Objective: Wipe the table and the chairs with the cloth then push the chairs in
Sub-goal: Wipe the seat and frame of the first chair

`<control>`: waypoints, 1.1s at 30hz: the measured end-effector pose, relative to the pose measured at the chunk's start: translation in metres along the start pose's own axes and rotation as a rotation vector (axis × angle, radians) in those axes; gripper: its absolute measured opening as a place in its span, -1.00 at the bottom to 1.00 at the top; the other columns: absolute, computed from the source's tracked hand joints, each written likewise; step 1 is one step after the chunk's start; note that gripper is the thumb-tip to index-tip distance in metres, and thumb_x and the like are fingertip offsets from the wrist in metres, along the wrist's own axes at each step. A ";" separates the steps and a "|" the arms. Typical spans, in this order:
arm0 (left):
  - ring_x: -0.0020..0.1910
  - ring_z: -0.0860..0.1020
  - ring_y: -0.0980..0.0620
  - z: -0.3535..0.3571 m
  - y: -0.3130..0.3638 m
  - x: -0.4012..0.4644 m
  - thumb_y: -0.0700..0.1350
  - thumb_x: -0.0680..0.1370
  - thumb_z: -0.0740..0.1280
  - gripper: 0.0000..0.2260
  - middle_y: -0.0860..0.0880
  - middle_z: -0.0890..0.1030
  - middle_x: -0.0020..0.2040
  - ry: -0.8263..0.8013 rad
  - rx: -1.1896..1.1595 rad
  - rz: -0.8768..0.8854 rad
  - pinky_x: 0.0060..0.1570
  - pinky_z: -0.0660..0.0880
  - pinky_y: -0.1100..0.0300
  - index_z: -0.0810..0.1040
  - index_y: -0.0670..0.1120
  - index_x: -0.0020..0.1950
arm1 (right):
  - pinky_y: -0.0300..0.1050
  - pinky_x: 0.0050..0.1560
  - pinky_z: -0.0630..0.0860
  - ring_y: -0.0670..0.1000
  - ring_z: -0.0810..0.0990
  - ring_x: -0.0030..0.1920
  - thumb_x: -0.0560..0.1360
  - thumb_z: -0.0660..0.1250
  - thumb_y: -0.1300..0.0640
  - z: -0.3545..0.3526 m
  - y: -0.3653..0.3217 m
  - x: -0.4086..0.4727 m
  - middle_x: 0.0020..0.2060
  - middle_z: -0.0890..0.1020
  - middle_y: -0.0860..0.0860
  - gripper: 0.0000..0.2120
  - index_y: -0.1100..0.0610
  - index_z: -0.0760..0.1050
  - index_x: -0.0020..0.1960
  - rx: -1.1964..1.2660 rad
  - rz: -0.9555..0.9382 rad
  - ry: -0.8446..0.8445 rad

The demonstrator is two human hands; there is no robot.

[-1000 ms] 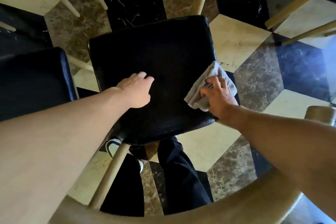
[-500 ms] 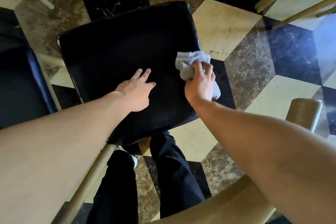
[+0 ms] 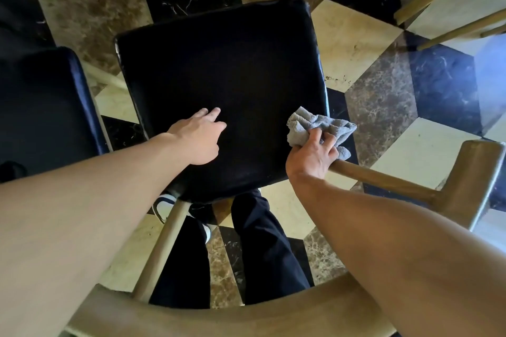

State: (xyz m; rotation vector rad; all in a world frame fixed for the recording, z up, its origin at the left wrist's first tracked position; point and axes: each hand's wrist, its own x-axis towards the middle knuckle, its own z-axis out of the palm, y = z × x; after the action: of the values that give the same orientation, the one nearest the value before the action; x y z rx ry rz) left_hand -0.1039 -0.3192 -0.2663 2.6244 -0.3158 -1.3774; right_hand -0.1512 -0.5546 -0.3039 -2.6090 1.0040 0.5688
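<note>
Chair seat (image 3: 219,85) wiping under way: right hand (image 3: 312,159) clutches cloth (image 3: 320,126) at its edge, left hand (image 3: 198,139) lies flat; pushing-in outstanding.

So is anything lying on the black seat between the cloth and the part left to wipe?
Only the left hand, resting on the seat near its middle. The right hand grips the cloth at the seat's right edge; nothing else visible lies on it.

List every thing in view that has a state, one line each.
cloth: bunched, gripped by the right hand at the seat's right edge
right hand: curled round the cloth
left hand: fingers straight, resting on the seat
chair seat: upright, uncovered but for the hands
second chair seat: beside it, untouched
</note>
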 end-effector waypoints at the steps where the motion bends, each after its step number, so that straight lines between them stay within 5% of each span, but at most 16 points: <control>1: 0.62 -0.09 0.03 0.002 -0.004 -0.002 -0.21 0.58 0.18 -0.42 0.06 -0.09 0.66 -0.004 -0.003 -0.004 0.38 0.36 -0.07 0.19 0.05 0.60 | 0.06 0.30 0.39 0.24 0.21 0.38 0.53 0.21 0.23 0.002 0.000 -0.006 0.45 0.22 0.09 -0.60 -0.02 0.31 0.34 -0.007 -0.007 -0.001; 7: 0.62 -0.08 0.03 0.013 -0.020 -0.014 -0.21 0.58 0.19 -0.44 0.06 -0.09 0.65 0.000 -0.041 -0.010 0.35 0.39 -0.06 0.22 0.04 0.58 | -0.03 0.20 0.35 0.26 0.22 0.33 0.49 0.23 0.26 0.020 -0.002 -0.046 0.41 0.21 0.08 -0.60 -0.04 0.31 0.27 -0.030 0.005 -0.027; 10: 0.62 -0.08 0.01 0.018 -0.025 -0.018 -0.21 0.58 0.19 -0.43 0.05 -0.08 0.66 -0.003 -0.049 -0.011 0.40 0.34 -0.07 0.21 0.04 0.59 | 0.12 0.19 0.40 0.29 0.24 0.29 0.49 0.25 0.14 0.028 -0.010 -0.068 0.42 0.18 0.07 -0.61 -0.08 0.30 0.27 0.003 0.125 -0.079; 14: 0.62 -0.07 0.00 0.021 -0.032 -0.021 -0.19 0.60 0.19 -0.45 0.04 -0.08 0.66 -0.002 -0.045 -0.010 0.43 0.32 -0.11 0.22 0.03 0.59 | 0.08 -0.02 0.32 0.29 0.33 0.18 0.48 0.23 0.06 0.039 -0.023 -0.094 0.36 0.13 0.08 -0.58 -0.08 0.25 0.31 0.166 0.225 -0.147; 19: 0.62 -0.06 -0.01 0.026 -0.038 -0.023 -0.20 0.60 0.20 -0.50 0.04 -0.08 0.66 -0.015 -0.011 0.000 0.39 0.35 -0.12 0.29 0.05 0.55 | 0.08 -0.01 0.41 0.31 0.42 0.15 0.47 0.25 -0.06 0.049 -0.048 -0.129 0.26 0.17 0.10 -0.60 -0.09 0.25 0.27 0.231 0.260 -0.282; 23: 0.62 -0.05 -0.01 0.024 -0.039 -0.023 -0.24 0.59 0.20 -0.52 0.04 -0.05 0.66 -0.022 -0.022 0.007 0.41 0.33 -0.14 0.35 0.01 0.51 | 0.15 0.17 0.54 0.32 0.50 0.13 0.41 0.30 -0.09 0.062 -0.066 -0.160 0.26 0.18 0.11 -0.53 -0.12 0.25 0.28 0.186 0.205 -0.472; 27: 0.62 -0.06 0.00 0.025 -0.039 -0.024 -0.31 0.58 0.21 -0.53 0.05 -0.08 0.66 -0.018 0.005 0.014 0.36 0.41 -0.10 0.40 -0.01 0.47 | 0.13 0.14 0.58 0.27 0.56 0.07 0.40 0.37 -0.06 0.074 -0.087 -0.180 0.21 0.26 0.11 -0.54 -0.13 0.31 0.24 0.159 0.072 -0.618; 33: 0.62 -0.05 -0.01 0.026 -0.037 -0.026 -0.34 0.58 0.23 -0.52 0.04 -0.06 0.66 -0.008 0.020 0.008 0.31 0.45 -0.12 0.41 0.01 0.45 | 0.15 0.04 0.61 0.24 0.52 0.07 0.46 0.43 0.07 0.078 -0.090 -0.177 0.14 0.27 0.10 -0.52 -0.08 0.30 0.28 -0.035 -0.225 -0.601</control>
State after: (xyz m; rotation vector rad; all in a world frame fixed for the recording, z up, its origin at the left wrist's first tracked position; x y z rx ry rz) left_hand -0.1356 -0.2780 -0.2694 2.6319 -0.3428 -1.3893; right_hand -0.2299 -0.3578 -0.2805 -2.2961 0.5039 1.2126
